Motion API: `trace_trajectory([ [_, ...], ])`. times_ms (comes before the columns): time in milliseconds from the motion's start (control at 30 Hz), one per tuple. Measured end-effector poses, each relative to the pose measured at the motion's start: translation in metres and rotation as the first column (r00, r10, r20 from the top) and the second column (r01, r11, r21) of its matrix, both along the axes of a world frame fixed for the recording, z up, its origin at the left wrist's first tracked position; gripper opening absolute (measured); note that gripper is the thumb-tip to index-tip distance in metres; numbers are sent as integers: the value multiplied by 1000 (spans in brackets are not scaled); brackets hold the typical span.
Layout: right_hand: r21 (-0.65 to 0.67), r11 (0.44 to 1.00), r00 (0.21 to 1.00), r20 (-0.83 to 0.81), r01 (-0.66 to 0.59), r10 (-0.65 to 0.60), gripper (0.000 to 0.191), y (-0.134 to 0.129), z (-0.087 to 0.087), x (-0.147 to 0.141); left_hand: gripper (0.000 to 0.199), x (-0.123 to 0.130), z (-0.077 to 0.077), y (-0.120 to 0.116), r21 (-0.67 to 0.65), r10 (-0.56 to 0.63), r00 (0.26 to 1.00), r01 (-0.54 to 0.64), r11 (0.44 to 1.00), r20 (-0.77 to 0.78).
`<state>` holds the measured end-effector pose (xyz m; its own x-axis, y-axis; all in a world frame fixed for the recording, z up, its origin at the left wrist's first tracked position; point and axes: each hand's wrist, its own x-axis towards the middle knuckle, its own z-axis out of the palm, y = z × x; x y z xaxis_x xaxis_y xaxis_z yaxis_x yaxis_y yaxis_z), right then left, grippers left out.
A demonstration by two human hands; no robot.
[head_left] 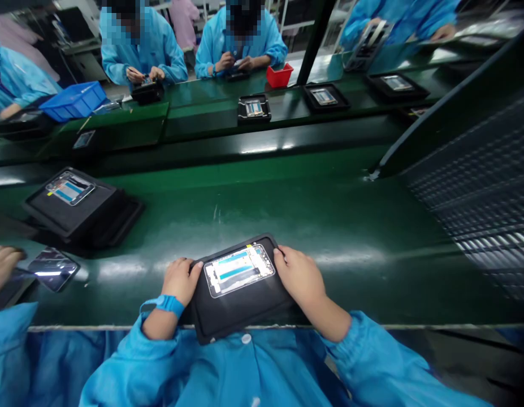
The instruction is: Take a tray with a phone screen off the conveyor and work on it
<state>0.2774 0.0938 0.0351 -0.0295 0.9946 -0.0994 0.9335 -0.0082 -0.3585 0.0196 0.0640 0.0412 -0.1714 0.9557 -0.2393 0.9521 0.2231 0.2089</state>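
black tray (240, 308) with phone frame (239, 269) lay at near edge of green worktop (329, 226), long axis left to right; gripped at both short ends, left hand (180, 280) and right hand (299, 276) fingers closed on it, equally near.

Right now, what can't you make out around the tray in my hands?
Head view only:
- Black tray: near edge runs over the table edge.
- Phone frame: parts too small.
- Left hand, right hand: fingertips hidden by the tray's rim.
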Motion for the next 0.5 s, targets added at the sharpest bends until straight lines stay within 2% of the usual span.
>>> trace_trajectory([
  [100,-8,999,998,55,-35,35,40,2,-1,0,37,2,6,-7,-46,76,987,-71,996,142],
  [200,-34,997,995,66,-74,76,41,4,1,1,35,-5,12,-13,-215,217,911,-148,965,351],
  [267,-69,994,995,40,-88,91,42,5,0,3,36,-13,16,-15,-381,293,826,-104,919,481],
  [333,-107,989,995,-1,-99,100,43,8,-3,6,39,-17,20,-16,-487,331,756,-19,873,564],
  [433,-175,981,994,-94,-79,63,46,16,-10,12,39,-20,23,-16,-490,320,705,44,871,633],
  [500,-249,968,982,-184,-17,-30,45,24,-13,17,40,-21,26,-16,-453,321,640,47,890,698],
])
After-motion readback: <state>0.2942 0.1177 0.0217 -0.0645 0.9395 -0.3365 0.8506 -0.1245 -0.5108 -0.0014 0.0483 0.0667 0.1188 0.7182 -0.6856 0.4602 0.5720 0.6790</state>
